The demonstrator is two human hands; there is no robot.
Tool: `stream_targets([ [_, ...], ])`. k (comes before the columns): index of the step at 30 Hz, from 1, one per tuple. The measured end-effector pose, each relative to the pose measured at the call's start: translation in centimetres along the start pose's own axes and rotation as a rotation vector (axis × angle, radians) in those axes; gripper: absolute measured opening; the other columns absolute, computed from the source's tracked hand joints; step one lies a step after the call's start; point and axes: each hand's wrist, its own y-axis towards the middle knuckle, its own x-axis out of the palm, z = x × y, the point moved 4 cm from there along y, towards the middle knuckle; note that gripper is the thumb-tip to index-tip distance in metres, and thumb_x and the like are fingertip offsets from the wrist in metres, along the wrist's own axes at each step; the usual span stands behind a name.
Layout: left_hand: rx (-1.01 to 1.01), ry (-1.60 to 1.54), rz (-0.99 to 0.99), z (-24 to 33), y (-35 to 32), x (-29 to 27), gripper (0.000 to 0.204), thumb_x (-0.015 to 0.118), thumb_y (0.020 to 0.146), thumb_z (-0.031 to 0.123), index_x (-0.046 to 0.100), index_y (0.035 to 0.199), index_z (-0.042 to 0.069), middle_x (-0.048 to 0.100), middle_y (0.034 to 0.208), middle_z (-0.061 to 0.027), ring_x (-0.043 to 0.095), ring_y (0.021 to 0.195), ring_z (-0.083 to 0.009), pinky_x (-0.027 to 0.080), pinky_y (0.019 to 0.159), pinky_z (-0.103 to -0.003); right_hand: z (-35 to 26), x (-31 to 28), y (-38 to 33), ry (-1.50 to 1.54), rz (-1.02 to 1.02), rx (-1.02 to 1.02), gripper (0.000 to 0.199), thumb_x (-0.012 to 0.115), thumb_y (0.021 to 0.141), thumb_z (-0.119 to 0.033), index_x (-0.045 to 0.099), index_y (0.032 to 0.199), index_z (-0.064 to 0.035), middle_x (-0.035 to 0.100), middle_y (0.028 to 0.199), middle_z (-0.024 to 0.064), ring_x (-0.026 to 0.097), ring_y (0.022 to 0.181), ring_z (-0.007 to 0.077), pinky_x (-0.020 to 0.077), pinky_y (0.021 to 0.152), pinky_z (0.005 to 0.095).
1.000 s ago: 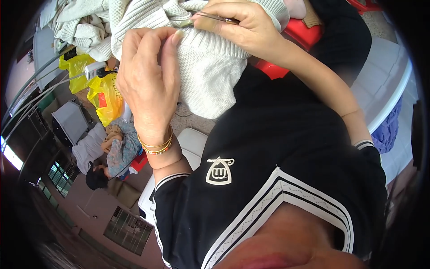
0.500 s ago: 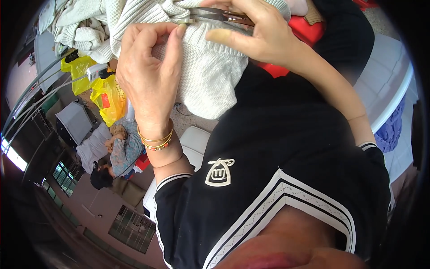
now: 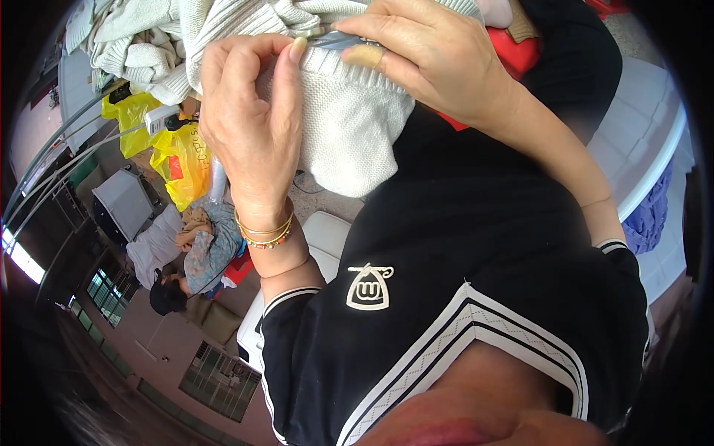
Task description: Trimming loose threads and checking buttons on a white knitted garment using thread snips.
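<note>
Left hand point(image 3: 253, 123) pinches pale knit point(image 3: 348, 123) | right hand point(image 3: 439, 59) grips scissors point(image 3: 336, 41) | pointing left, long axis crosswise

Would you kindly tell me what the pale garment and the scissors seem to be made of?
Pale garment: knitted yarn, matte, judging by its ribbing and visible stitches; fibre unclear. Scissors: probably smooth metal blades, from their grey sheen.

Your left hand point(image 3: 251, 115): pinching cream knit point(image 3: 353, 126) | your right hand point(image 3: 450, 63): scissors point(image 3: 336, 41) over knit | yellow bag point(image 3: 192, 169): left of knit
</note>
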Motion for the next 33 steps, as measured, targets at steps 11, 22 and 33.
stream_targets([
  [11,0.151,0.026,0.019,0.9,-0.3,0.1,0.009,0.075,0.083,0.009,0.069,0.087,0.005,0.059,0.084,-0.0058,0.057,0.067,-0.0156,0.045,0.059,-0.027,0.1,0.3,0.3,0.05,0.054,0.022,0.02,0.073,0.08,-0.012,0.067,0.096,-0.0004,0.062,0.089,0.0119,0.063,0.075,0.0257,0.0522,0.064,0.0315],
  [22,-0.233,-0.472,0.56,-5.3,-6.2,-4.2,0.014,0.056,0.097,0.005,0.059,0.108,-0.003,0.06,0.102,-0.0081,0.057,0.081,-0.0118,0.048,0.073,-0.023,0.1,-1.9,-0.1,0.366,-0.387,0.364,0.034,0.077,0.077,-0.001,0.067,0.109,0.0046,0.062,0.089,0.0088,0.058,0.079,0.014,0.045,0.068,0.0225],
  [33,-0.093,-0.204,0.368,-4.7,-9.8,-3.2,0.026,0.076,0.078,0.003,0.072,0.104,0.003,0.063,0.099,-0.0083,0.059,0.085,-0.0149,0.048,0.072,-0.024,-4.2,1.9,5.2,0.426,-0.424,0.086,0.05,0.083,0.068,-0.001,0.069,0.116,-0.0024,0.06,0.087,0.005,0.056,0.069,0.0102,0.0427,0.054,0.0202],
])
